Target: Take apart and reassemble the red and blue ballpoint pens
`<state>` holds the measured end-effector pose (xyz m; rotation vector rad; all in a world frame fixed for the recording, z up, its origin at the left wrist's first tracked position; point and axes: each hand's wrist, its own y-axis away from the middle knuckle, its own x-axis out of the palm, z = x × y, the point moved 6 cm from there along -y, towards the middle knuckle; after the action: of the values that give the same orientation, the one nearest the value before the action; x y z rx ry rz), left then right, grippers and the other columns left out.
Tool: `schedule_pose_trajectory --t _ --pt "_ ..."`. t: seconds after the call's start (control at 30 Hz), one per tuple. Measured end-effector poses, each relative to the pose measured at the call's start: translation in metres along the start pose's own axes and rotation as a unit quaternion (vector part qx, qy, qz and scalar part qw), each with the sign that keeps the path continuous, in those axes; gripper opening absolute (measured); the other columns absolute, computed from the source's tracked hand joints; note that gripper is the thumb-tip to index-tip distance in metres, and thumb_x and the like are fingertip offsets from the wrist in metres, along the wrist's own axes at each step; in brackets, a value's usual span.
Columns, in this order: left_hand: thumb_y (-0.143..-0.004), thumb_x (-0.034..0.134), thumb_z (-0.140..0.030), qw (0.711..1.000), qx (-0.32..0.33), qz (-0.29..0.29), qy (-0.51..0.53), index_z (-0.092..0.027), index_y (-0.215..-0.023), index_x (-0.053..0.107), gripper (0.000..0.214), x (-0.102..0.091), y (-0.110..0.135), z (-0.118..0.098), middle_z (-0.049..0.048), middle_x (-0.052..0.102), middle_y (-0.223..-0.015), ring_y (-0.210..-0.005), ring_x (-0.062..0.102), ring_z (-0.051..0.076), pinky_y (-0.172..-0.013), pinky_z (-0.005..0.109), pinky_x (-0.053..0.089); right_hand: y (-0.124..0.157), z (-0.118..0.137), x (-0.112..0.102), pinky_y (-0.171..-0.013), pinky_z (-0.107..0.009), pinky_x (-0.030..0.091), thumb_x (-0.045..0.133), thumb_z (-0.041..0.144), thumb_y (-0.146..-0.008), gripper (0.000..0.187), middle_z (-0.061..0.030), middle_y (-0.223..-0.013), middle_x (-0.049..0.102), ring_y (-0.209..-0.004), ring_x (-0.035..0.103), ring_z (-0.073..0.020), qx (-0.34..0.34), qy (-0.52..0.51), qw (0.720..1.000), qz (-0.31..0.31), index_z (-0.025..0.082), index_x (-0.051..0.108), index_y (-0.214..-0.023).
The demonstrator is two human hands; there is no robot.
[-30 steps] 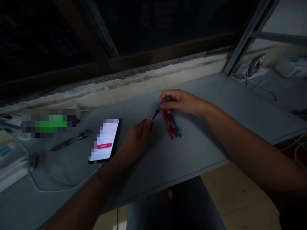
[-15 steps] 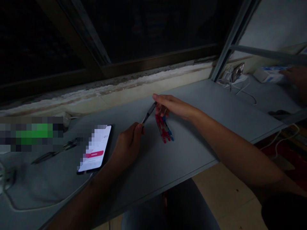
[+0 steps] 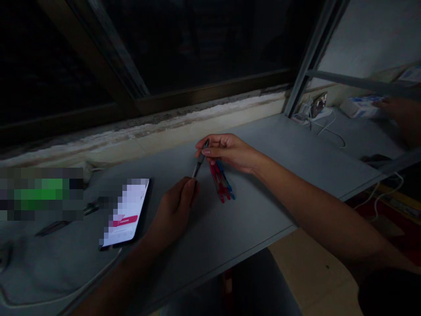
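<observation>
Your left grip (image 3: 177,199) is closed around the lower end of a clear-barrelled pen (image 3: 197,168), while your right grip (image 3: 226,151) pinches its dark upper section. You have the pen slanted above the tabletop (image 3: 263,206), its dark end leaning away from you. Red pens (image 3: 218,184) and a blue pen (image 3: 229,186) lie side by side just below your right grip, which hides their far ends; whether you are touching them, I cannot tell. Past your left grip lies a lit smartphone (image 3: 131,213).

You seem to be in the middle of handling the pen's dark end, the left side steadying and the right doing the finer work. Whether that section is a cap or a fixed part, I cannot make out in this dim light. Your next move, I would judge, calls for a firm left hold and both ends kept in line, so the slim barrel neither twists nor slips.
</observation>
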<state>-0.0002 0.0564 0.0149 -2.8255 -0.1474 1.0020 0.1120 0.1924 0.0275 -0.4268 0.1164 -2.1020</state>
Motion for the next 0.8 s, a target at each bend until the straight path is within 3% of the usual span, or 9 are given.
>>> schedule_pose_trajectory --t 0.3,0.6,0.8 --pt "-0.108 0.032 -0.050 0.977 -0.047 0.079 0.192 -0.021 -0.079 0.051 0.045 0.012 0.003 0.009 -0.0042 0.042 -0.063 -0.059 0.041 0.014 -0.061 0.029 0.036 0.002 0.020 0.003 -0.077 -0.021 0.052 0.076 0.022 -0.087 0.027 -0.0040 -0.102 0.077 -0.088 0.067 -0.0118 -0.106 -0.002 0.994 0.034 0.016 0.069 -0.112" --pt "-0.105 0.043 -0.043 0.989 -0.032 0.025 0.140 -0.019 -0.102 0.062 0.030 0.008 0.002 0.008 -0.0052 0.050 -0.063 -0.059 0.048 0.013 -0.064 0.028 0.038 -0.001 0.016 -0.021 -0.074 -0.023 0.052 0.077 0.023 -0.085 0.032 -0.0043 -0.103 0.077 -0.091 0.067 -0.0132 -0.087 0.017 0.992 -0.094 0.019 0.067 -0.115" --pt "-0.104 0.043 -0.044 0.991 -0.030 0.021 0.129 -0.018 -0.103 0.064 0.033 0.008 0.002 0.011 -0.0049 0.051 -0.061 -0.058 0.048 0.014 -0.062 0.028 0.037 0.001 0.020 -0.025 -0.069 -0.022 0.053 0.077 0.022 -0.082 0.029 -0.0035 -0.097 0.077 -0.083 0.066 -0.0119 -0.080 0.000 0.990 -0.116 0.017 0.069 -0.110"
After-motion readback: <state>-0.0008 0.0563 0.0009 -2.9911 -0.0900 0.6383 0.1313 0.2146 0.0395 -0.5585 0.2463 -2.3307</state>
